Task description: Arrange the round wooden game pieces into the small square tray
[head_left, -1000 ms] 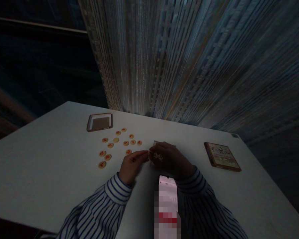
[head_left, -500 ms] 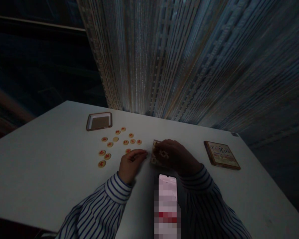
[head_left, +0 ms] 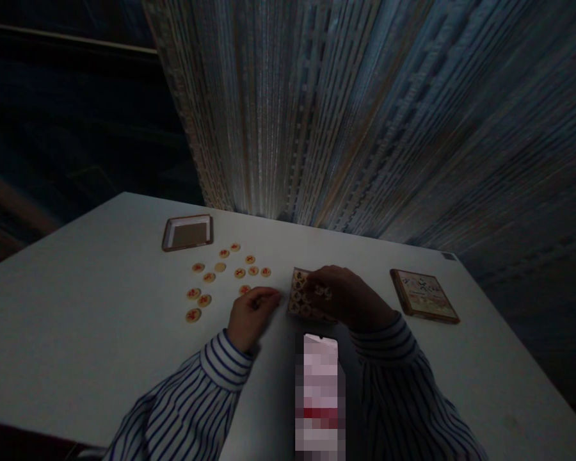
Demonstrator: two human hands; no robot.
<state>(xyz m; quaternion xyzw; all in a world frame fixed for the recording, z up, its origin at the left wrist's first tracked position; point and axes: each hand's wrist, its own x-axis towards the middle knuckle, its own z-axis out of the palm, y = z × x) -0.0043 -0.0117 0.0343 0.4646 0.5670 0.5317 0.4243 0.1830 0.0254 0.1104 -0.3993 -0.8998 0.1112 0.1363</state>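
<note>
My left hand [head_left: 252, 317] rests over the white table with thumb and fingers pinched together; whether something small is between them cannot be seen. Just right of it is a small shallow box [head_left: 292, 306] filled with rows of round Chinese chess pieces [head_left: 297, 296]. My right hand [head_left: 338, 296] is curled over the right part of this box, hiding many pieces; what its fingertips hold is out of sight. Left of and beyond my left hand, several loose round chess pieces with red characters [head_left: 204, 300] lie scattered. One piece [head_left: 220, 267] shows a plain face.
A shallow brown-rimmed tray or lid [head_left: 212, 232] lies at the back left of the table [head_left: 100, 307]. A box with a printed top [head_left: 425, 293] lies at the right. A lit phone [head_left: 320, 371] lies in front of the piece box. A streaked curtain [head_left: 288, 115] hangs behind.
My right hand has shifted slightly right and back from the box's left side, so more pieces show there. My left hand keeps nearly the same pose. The whole view has shifted a little.
</note>
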